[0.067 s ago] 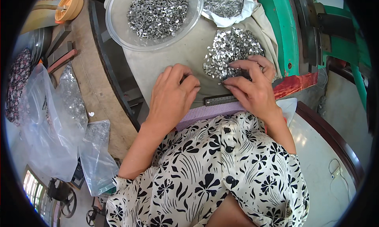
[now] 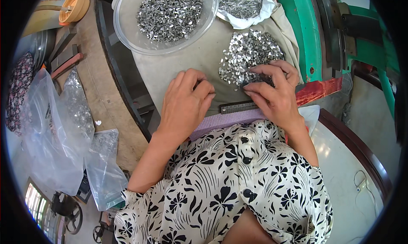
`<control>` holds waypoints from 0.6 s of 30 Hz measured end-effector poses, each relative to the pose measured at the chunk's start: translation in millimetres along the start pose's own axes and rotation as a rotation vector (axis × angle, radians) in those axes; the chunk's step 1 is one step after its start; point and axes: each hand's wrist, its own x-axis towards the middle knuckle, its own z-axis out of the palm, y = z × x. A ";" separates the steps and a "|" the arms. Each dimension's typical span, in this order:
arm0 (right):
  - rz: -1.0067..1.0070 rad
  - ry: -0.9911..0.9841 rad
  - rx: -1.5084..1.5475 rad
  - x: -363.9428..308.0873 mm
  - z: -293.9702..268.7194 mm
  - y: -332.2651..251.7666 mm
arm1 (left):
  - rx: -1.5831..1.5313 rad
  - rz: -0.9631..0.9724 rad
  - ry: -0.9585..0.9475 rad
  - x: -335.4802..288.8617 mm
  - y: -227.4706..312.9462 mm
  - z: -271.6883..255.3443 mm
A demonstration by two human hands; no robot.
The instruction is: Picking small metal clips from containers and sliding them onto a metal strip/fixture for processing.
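Observation:
A loose pile of small shiny metal pieces (image 2: 244, 53) lies on the beige cloth (image 2: 165, 67). Over the pile's near right side curls my right hand (image 2: 278, 93), its forefinger and thumb drawn together at a small dark metal piece (image 2: 243, 85). The other fingers arch across the pieces. My left hand (image 2: 185, 101) rests on the cloth left of the pile, thumb and forefinger pressed together; whatever lies between them is hidden. A dark ruler-like strip (image 2: 236, 107) sits between the hands, along a purple woven cloth (image 2: 229, 120).
Behind my hands stand a clear round tub (image 2: 123, 36) of short metal pieces and a white-lined bowl (image 2: 248, 23) of thin metal pins. Green machinery (image 2: 308, 44) borders the right. To the left, plastic bags (image 2: 55, 146) lie by a brown bench (image 2: 91, 74).
My right hand has shifted slightly to the right, its fingertips drawing back from the pile's left edge. My left hand stays in place.

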 end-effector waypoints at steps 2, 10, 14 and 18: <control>0.005 0.009 -0.002 -3.4 0.3 1.0 | 0.010 0.001 0.023 0.3 1.3 0.7; -0.103 -0.008 -0.006 0.6 4.9 -0.2 | 0.006 0.017 0.055 -6.0 1.3 4.2; -0.155 -0.058 -0.048 5.5 6.3 2.0 | -0.107 0.038 0.106 -14.2 6.1 8.1; -0.118 -0.049 -0.056 9.2 7.1 -0.4 | -0.156 0.077 0.098 -20.0 15.0 18.2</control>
